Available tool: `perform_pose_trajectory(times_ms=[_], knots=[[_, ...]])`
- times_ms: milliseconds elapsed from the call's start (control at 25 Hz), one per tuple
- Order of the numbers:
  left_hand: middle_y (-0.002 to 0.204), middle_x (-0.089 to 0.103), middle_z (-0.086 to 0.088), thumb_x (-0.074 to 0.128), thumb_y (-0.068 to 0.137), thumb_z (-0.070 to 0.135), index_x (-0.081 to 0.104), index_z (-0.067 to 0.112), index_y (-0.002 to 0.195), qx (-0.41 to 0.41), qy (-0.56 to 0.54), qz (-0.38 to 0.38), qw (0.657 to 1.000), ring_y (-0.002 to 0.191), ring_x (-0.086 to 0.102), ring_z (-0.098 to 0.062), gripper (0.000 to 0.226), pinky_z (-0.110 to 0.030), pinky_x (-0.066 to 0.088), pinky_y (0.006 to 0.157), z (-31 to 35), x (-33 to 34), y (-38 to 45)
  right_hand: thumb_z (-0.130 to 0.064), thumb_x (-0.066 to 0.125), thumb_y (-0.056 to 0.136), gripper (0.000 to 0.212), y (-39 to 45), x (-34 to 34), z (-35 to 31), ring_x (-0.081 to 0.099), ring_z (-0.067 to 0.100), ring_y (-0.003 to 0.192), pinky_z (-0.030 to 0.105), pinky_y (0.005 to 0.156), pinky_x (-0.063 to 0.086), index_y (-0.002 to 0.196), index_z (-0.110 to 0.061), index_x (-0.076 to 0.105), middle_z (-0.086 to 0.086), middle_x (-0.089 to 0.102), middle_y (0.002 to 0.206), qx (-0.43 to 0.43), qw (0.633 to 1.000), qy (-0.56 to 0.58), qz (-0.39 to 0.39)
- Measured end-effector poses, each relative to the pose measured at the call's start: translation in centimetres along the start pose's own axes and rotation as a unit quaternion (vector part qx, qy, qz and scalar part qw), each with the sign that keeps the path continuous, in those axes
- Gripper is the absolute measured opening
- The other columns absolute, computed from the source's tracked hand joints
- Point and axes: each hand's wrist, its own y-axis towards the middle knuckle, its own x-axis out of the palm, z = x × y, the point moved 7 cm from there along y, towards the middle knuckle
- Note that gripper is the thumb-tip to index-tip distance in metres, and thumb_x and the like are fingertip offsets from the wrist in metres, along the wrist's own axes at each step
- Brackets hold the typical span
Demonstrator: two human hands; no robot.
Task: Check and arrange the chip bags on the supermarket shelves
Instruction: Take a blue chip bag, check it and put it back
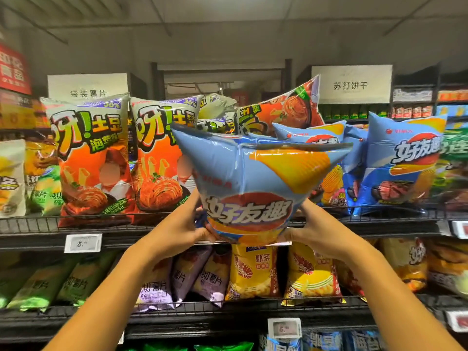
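Gripping a blue chip bag (255, 183) by its lower corners, both hands curl round it, left hand (188, 228) and right hand (307, 229); the bag is raised before the top shelf (152, 221), between orange bags (93, 158) and other blue bags (402, 160).

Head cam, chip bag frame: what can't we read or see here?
- Fingers of both hands: left hand and right hand grip the blue chip bag at its lower corners; fingertips hidden behind it.
- Shelf slot behind the bag: blocked by it.
- Price tag: only a "3" legible, rest too small.
- Lower price tag: blurred.
- Bottom-shelf blue bags: cut off by the frame edge.
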Motion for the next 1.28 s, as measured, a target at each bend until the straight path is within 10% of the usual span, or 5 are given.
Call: perform_pose_trajectory(times_ms=[280,680,920,1280], knots=[[0.116,0.058,0.033,0.066,0.078,0.017,0.057,0.024,0.120,0.007,0.086,0.043,0.995,0.109,0.056,0.012,0.044,-0.003,0.042,0.084,-1.0,-0.1,0.4,-0.091,0.063,0.057,0.071,0.3,0.0,1.1,0.051,0.000,0.122,0.024,0.090,0.043,0.121,-0.070,0.039,-0.057,0.045,0.120,-0.005,0.998,-0.056,0.028],[0.138,0.055,0.017,0.089,0.062,0.046,0.038,0.048,0.138,-0.084,-0.061,-0.085,0.991,0.127,0.054,-0.007,0.091,-0.027,0.045,0.101,-0.5,0.9,-0.2,-0.076,0.081,0.055,0.097,-0.1,-0.7,0.0,0.053,-0.003,0.129,0.015,0.094,0.047,0.140,-0.049,0.042,-0.029,0.058,0.137,-0.007,0.988,0.157,-0.005],[0.139,0.055,0.015,0.086,0.064,0.038,0.041,0.041,0.140,-0.082,-0.095,-0.074,0.989,0.127,0.054,-0.009,0.089,-0.043,0.045,0.105,1.1,0.7,-0.3,-0.070,0.086,0.054,0.112,0.3,-0.1,0.6,0.055,0.019,0.134,0.047,0.111,0.043,0.148,-0.032,0.037,-0.004,0.059,0.144,-0.001,0.964,0.264,0.006],[0.152,0.035,0.022,0.073,0.073,0.058,0.034,0.051,0.142,-0.021,-0.068,0.127,0.989,0.137,0.032,0.011,0.080,-0.017,0.047,0.097,5.8,-0.5,0.4,-0.072,0.086,0.049,0.091,1.1,-1.8,-1.9,0.066,0.010,0.116,0.030,0.085,0.058,0.129,-0.047,0.050,-0.011,0.069,0.125,-0.044,0.934,0.291,0.203]])
